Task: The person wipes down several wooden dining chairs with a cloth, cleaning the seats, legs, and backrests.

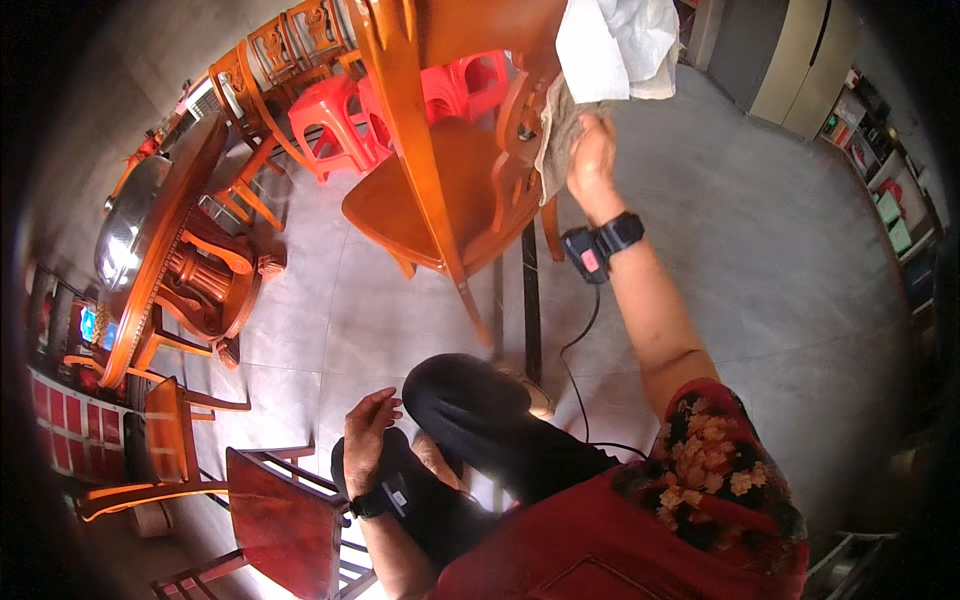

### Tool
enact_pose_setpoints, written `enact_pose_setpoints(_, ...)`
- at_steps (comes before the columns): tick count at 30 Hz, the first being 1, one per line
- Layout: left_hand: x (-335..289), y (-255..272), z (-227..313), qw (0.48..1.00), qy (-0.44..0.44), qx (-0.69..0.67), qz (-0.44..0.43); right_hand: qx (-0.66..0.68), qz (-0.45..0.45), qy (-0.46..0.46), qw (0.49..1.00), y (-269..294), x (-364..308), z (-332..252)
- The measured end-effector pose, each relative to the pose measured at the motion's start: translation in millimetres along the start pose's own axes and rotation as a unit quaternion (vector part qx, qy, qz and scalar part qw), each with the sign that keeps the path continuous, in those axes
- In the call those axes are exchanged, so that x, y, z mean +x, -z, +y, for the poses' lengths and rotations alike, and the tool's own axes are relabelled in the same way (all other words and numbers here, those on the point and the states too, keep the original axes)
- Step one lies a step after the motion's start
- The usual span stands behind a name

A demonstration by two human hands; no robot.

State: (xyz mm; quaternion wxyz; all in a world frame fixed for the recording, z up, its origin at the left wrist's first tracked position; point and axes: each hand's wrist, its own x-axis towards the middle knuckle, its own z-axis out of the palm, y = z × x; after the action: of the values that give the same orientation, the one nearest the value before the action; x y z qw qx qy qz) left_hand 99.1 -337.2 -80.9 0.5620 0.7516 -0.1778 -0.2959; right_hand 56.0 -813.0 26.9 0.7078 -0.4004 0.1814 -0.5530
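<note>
My right hand [593, 160] is closed on a grey-beige cloth [560, 140], which rests against the carved back splat of an orange-brown wooden chair [440, 190]. Over the chair's top corner hangs a white cloth or bag [618, 45]; its exact kind is unclear. My left hand [368, 430] is beside my knee, fingers apart and loosely bent, with nothing in it. Each wrist wears a black band, and a cable runs down from the device on the right one.
Red plastic stools [335, 125] stand behind the chair. A round wooden table [170, 240] with more carved chairs is on the left. At the lower left stands a dark red wooden chair [285, 525]. Shelves [885, 180] with assorted items line the right side.
</note>
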Motion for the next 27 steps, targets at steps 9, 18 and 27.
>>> enact_pose_setpoints(9,2.9,0.9,0.5,1.000,0.014,-0.016,0.004,-0.258,-0.018,0.118,0.959,0.3,-17.1,10.7)
enact_pose_setpoints(18,-1.4,-0.2,1.0,1.000,0.006,-0.019,-0.005,-0.155,-0.045,0.165,0.973,-6.3,1.5,6.9)
enact_pose_setpoints(27,-4.7,3.2,0.0,0.999,0.007,-0.035,0.007,-0.340,-0.053,0.133,0.929,3.2,-31.1,13.1)
